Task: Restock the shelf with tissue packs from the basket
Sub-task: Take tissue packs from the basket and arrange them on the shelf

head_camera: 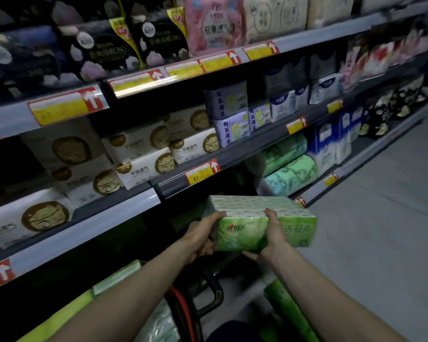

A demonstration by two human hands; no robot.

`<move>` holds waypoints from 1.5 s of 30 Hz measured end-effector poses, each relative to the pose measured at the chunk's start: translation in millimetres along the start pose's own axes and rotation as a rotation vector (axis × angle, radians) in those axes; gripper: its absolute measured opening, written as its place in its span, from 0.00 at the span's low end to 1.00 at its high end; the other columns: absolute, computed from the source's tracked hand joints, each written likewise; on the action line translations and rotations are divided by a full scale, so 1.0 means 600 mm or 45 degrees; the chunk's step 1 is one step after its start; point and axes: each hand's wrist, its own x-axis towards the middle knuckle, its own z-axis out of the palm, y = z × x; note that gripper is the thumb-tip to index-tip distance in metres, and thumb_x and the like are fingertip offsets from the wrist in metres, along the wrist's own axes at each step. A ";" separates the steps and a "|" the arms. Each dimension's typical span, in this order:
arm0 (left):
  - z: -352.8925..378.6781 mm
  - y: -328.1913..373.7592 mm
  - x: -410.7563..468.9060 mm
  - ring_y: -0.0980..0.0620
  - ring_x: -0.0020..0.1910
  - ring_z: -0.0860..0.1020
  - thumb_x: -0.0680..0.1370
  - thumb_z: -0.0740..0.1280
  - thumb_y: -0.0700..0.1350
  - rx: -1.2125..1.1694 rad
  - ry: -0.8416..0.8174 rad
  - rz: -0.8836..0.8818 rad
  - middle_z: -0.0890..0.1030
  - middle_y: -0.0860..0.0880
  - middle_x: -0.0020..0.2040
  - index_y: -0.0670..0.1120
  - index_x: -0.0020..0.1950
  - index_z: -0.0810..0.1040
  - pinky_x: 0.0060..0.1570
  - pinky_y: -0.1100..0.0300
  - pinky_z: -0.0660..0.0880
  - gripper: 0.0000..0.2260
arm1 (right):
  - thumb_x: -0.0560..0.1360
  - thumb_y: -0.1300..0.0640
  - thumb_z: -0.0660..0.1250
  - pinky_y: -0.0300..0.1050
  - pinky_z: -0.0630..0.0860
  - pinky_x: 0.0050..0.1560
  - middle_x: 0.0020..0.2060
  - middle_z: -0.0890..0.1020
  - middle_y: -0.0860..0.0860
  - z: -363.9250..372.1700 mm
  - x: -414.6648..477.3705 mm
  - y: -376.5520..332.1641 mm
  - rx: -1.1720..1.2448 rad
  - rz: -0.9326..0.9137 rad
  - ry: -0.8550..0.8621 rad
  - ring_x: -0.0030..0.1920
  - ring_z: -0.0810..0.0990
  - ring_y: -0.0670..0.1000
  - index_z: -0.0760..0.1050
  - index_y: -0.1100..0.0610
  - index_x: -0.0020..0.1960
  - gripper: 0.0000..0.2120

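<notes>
Head view, both arms reaching forward. I take the yellow price tag (199,174) on the grey shelf rail (124,213) as my landmark. Just below and to the right of it the green tissue pack (246,233) is held level, clear of the rail and not yet on any shelf. The left hand (203,234) grips the pack's left end, thumb on top and fingers curled beneath. The right hand (273,234) grips nearer the middle in the same way.

Step in hand, as I judge it: carrying the pack into the dark bay (183,213) directly under the tag. To do this well I would keep the pack flat, lead with its far long edge, keep it low enough to pass under the rail, and let go only once its base is bearing on the shelf. Soft wrapping will dent under a hard squeeze, so a light grip suffices.

Containers: well below the tag sits the basket (183,314), of which a red rim and a black handle (209,296) show. A pale green pack (158,324) lies inside it. A darker green pack (290,313) lies below and right of the tag; I cannot tell whether it is in the basket or beside it.
</notes>
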 end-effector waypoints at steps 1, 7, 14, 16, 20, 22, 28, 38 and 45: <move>-0.009 -0.002 0.016 0.44 0.29 0.73 0.67 0.73 0.68 0.013 -0.010 0.005 0.75 0.39 0.38 0.43 0.51 0.85 0.26 0.60 0.67 0.29 | 0.71 0.33 0.73 0.53 0.77 0.36 0.53 0.86 0.60 0.010 0.011 -0.003 -0.015 0.009 0.004 0.48 0.84 0.60 0.76 0.55 0.66 0.34; -0.085 -0.011 0.098 0.50 0.23 0.71 0.72 0.68 0.69 0.070 -0.112 -0.125 0.76 0.42 0.30 0.44 0.52 0.81 0.23 0.66 0.62 0.27 | 0.73 0.36 0.73 0.56 0.77 0.40 0.42 0.83 0.58 0.076 0.083 -0.007 -0.227 0.055 -0.030 0.42 0.81 0.58 0.76 0.57 0.50 0.24; -0.149 -0.042 0.173 0.46 0.27 0.75 0.72 0.67 0.61 -0.033 -0.233 -0.358 0.79 0.37 0.39 0.41 0.51 0.80 0.27 0.65 0.69 0.23 | 0.75 0.37 0.72 0.56 0.77 0.40 0.43 0.81 0.58 0.128 0.158 0.034 -0.439 0.094 -0.020 0.42 0.80 0.59 0.75 0.58 0.50 0.24; -0.155 -0.061 0.187 0.44 0.28 0.76 0.73 0.67 0.53 -0.108 -0.268 -0.441 0.78 0.38 0.39 0.39 0.47 0.78 0.26 0.64 0.72 0.17 | 0.74 0.37 0.74 0.56 0.79 0.39 0.46 0.81 0.58 0.127 0.187 0.052 -0.501 0.110 -0.042 0.44 0.81 0.59 0.75 0.58 0.53 0.25; -0.167 -0.086 0.198 0.47 0.26 0.77 0.74 0.67 0.47 -0.010 -0.368 -0.626 0.75 0.43 0.33 0.44 0.54 0.73 0.28 0.63 0.77 0.11 | 0.59 0.36 0.83 0.69 0.84 0.44 0.55 0.82 0.58 0.125 0.244 0.100 -0.622 0.022 -0.042 0.51 0.83 0.62 0.72 0.55 0.69 0.45; -0.174 -0.094 0.203 0.44 0.27 0.80 0.79 0.64 0.48 0.059 -0.352 -0.677 0.78 0.40 0.36 0.45 0.62 0.73 0.30 0.58 0.81 0.13 | 0.60 0.36 0.84 0.70 0.84 0.43 0.56 0.82 0.57 0.129 0.256 0.120 -0.633 -0.001 -0.039 0.52 0.84 0.62 0.74 0.56 0.68 0.44; -0.180 -0.094 0.209 0.44 0.25 0.77 0.78 0.65 0.39 -0.226 -0.101 -0.493 0.69 0.36 0.52 0.37 0.69 0.66 0.34 0.51 0.80 0.21 | 0.55 0.34 0.81 0.61 0.81 0.62 0.56 0.81 0.57 0.125 0.351 0.161 -0.579 -0.126 0.063 0.56 0.82 0.64 0.77 0.57 0.66 0.46; -0.191 -0.113 0.239 0.44 0.43 0.72 0.78 0.63 0.42 -0.402 -0.097 -0.478 0.63 0.46 0.43 0.45 0.51 0.68 0.46 0.46 0.80 0.05 | 0.59 0.40 0.75 0.54 0.75 0.54 0.44 0.80 0.51 0.099 0.396 0.163 -0.453 -0.202 -0.032 0.46 0.79 0.55 0.81 0.54 0.60 0.32; -0.168 -0.108 0.223 0.43 0.41 0.79 0.78 0.66 0.48 -0.220 0.070 -0.384 0.75 0.40 0.62 0.42 0.71 0.70 0.47 0.50 0.81 0.23 | 0.84 0.46 0.63 0.47 0.74 0.50 0.32 0.74 0.49 0.104 0.261 0.143 -0.518 -0.087 -0.107 0.35 0.70 0.50 0.76 0.54 0.43 0.15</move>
